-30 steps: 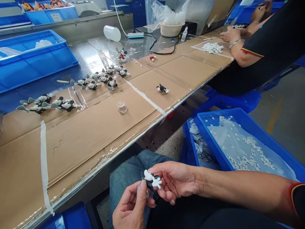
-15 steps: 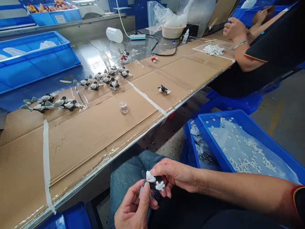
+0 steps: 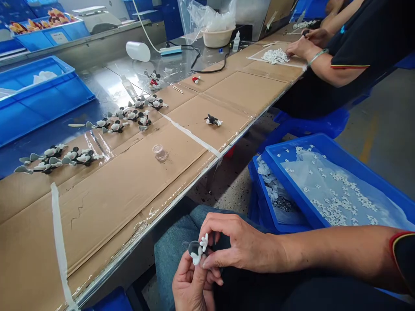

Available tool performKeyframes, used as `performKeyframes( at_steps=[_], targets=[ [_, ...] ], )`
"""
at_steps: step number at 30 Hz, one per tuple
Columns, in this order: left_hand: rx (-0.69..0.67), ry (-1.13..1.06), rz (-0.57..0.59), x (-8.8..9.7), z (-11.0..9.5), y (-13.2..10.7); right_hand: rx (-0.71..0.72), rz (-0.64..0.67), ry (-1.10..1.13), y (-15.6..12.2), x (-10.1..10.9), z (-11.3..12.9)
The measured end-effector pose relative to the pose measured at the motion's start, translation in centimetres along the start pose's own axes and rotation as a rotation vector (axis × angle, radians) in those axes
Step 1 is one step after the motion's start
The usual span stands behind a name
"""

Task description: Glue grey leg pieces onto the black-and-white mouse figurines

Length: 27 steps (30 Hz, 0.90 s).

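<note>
Mouse figurine (image 3: pixel 195 257) was held above the lap, in front of the cardboard-covered table (image 3: pixel 123 185). It was pinched between thumb and fingers of the left hand (image 3: pixel 194 287) and also clasped by the right hand (image 3: pixel 241 246), beside a white hand-shaped part (image 3: pixel 204 242). Similar figurines (image 3: pixel 117 126) were grouped on the table, near a small clear container (image 3: pixel 160 153).

Factory workshop: beyond the hands (image 3: pixel 248 248), a long cardboard-covered bench (image 3: pixel 113 203) bears clusters of matching figures (image 3: pixel 116 126); right of them, a tub (image 3: pixel 297 191) of small white parts (image 3: pixel 335 211); farther right, a co-worker (image 3: pixel 353 47).
</note>
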<state>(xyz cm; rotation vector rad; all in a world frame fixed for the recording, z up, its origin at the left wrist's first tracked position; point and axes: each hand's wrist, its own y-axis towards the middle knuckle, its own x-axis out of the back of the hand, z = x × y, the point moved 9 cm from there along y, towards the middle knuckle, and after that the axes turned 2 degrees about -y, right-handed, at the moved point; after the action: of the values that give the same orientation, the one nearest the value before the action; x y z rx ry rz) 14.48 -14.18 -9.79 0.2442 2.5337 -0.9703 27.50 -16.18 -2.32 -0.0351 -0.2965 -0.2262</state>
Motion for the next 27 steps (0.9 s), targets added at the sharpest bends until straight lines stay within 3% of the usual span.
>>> performKeyframes(
  at_steps=[13, 22, 27],
  targets=[
    [0.044, -0.044, -0.015, -0.5, 0.6, -0.1, -0.070, -0.027, 0.059, 0.4, 0.2, -0.4],
    [-0.198, 0.083, -0.140, 1.9, -0.4, 0.3, -0.251, 0.044, 0.289, 0.5, -0.2, -1.5],
    [-0.290, 0.163, -0.158, 1.6, -1.3, -0.4, -0.255, 0.040, 0.275, 0.6, 0.2, -1.9]
  ],
)
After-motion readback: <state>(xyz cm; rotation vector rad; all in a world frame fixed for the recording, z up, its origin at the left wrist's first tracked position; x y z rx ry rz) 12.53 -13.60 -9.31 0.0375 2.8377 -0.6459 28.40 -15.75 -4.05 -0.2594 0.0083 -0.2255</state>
